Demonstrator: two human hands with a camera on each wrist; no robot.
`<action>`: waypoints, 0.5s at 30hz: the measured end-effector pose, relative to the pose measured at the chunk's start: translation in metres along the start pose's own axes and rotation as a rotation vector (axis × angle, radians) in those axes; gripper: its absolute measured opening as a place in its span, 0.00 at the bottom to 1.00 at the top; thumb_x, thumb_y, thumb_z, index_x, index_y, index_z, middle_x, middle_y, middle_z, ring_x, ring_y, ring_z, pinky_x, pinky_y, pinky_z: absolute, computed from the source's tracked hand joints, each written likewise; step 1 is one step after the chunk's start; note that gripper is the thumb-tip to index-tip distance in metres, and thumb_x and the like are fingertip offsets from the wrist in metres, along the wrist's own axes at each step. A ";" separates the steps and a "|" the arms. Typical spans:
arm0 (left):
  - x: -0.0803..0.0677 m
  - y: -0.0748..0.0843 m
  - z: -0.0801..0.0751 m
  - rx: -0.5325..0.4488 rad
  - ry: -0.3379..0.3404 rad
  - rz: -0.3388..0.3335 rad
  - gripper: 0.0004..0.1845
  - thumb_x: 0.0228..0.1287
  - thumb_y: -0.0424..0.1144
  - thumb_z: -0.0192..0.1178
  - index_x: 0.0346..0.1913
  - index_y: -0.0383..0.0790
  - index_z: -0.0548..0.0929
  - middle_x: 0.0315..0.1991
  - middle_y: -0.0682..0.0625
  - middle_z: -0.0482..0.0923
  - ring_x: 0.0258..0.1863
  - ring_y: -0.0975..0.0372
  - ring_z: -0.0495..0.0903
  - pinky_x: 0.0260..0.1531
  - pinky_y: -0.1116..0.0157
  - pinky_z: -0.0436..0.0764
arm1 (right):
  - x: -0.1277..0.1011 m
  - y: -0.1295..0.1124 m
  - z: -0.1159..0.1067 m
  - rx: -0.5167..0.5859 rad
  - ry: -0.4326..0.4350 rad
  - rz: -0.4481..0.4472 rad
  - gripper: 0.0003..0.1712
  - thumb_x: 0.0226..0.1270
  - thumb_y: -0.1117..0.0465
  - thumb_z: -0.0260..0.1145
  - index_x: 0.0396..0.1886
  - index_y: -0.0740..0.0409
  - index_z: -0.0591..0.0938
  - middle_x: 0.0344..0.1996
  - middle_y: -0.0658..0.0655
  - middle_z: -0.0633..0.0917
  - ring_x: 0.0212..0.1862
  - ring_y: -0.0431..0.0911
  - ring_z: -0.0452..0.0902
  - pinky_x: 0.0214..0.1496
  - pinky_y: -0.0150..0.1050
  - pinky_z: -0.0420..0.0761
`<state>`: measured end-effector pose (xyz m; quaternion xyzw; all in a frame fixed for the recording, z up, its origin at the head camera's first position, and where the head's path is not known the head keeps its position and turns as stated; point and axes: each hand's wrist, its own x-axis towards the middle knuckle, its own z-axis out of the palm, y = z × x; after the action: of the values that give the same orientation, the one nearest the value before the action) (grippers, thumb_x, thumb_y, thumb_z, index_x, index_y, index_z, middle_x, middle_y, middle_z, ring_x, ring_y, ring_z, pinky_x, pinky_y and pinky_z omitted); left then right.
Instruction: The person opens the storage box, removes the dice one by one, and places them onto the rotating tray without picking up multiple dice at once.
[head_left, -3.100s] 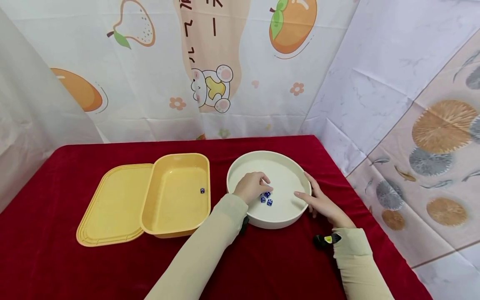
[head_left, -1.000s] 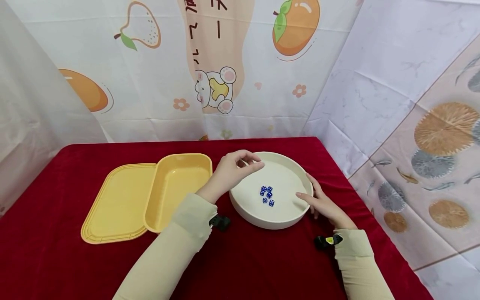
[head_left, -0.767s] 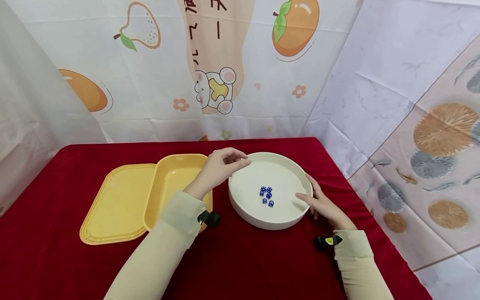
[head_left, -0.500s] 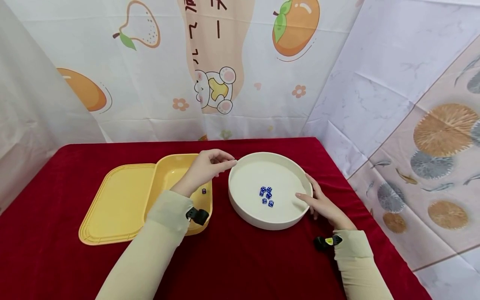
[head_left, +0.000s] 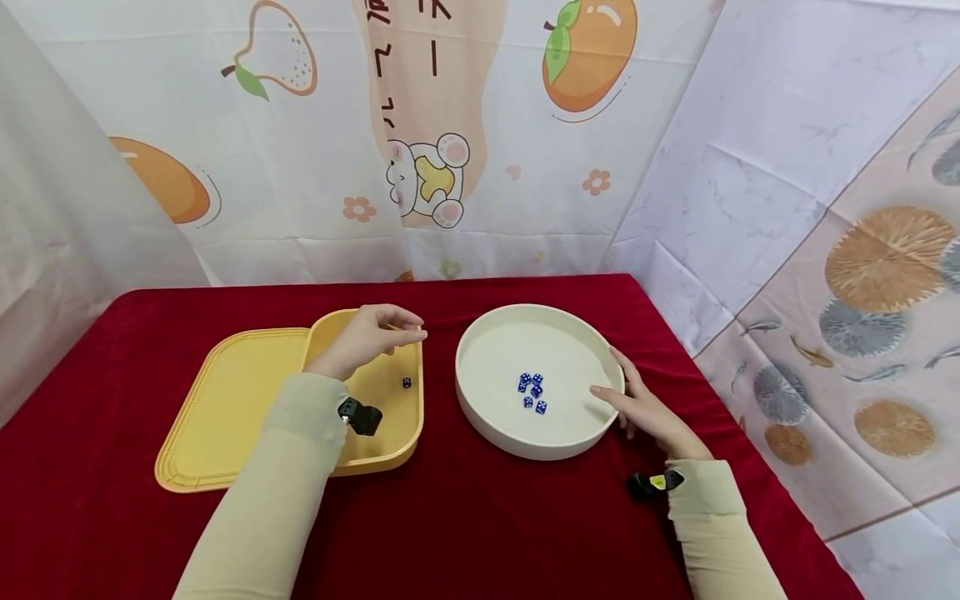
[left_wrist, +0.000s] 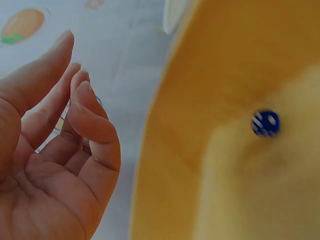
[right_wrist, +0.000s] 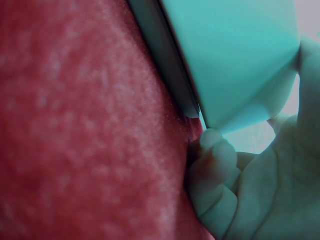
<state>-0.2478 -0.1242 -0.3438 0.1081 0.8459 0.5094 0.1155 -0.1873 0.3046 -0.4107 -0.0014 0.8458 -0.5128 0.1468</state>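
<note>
My left hand [head_left: 367, 340] hovers over the yellow box [head_left: 414, 442], fingers loosely bent. The left wrist view shows a gap between thumb and fingertips, with nothing held. One blue die [head_left: 407, 382] with white pips lies on the box floor near its right wall, to the right of that hand. Several more blue dice [head_left: 536, 391] lie clustered in the round white tray [head_left: 525, 446]. My right hand [head_left: 645, 408] grips this tray at its right side, thumb over the rim and fingers outside against the wall [right_wrist: 235, 65].
A flat yellow lid [head_left: 232, 408] lies left of the box, its right edge partly behind the box. Red cloth [head_left: 480, 517] covers the table. Patterned curtains [head_left: 300, 192] hang along the back and right side.
My left hand has left the white tray, where it was at the dice, and moved left over the yellow box. The right hand keeps its hold on the rim.
</note>
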 end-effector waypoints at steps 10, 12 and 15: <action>0.001 -0.027 -0.006 -0.011 -0.014 -0.059 0.22 0.65 0.45 0.66 0.57 0.34 0.81 0.46 0.49 0.81 0.41 0.60 0.77 0.42 0.65 0.78 | 0.002 0.004 0.001 -0.006 0.005 0.010 0.53 0.69 0.45 0.63 0.80 0.34 0.38 0.16 0.53 0.71 0.18 0.43 0.68 0.20 0.38 0.73; 0.001 -0.030 -0.006 -0.005 -0.020 -0.070 0.22 0.66 0.45 0.66 0.57 0.35 0.81 0.46 0.49 0.81 0.43 0.60 0.77 0.44 0.63 0.78 | 0.002 0.004 0.001 -0.002 0.005 0.010 0.53 0.69 0.45 0.63 0.80 0.34 0.38 0.17 0.53 0.72 0.19 0.43 0.68 0.20 0.38 0.73; 0.001 -0.035 -0.007 0.002 -0.034 -0.086 0.22 0.66 0.45 0.65 0.57 0.35 0.81 0.45 0.50 0.82 0.43 0.57 0.78 0.44 0.62 0.78 | 0.002 0.003 0.001 -0.001 0.008 0.010 0.53 0.69 0.46 0.64 0.80 0.34 0.38 0.17 0.53 0.72 0.18 0.43 0.68 0.20 0.38 0.73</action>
<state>-0.2532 -0.1452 -0.3717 0.0802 0.8481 0.5013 0.1516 -0.1885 0.3051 -0.4144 0.0048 0.8466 -0.5117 0.1459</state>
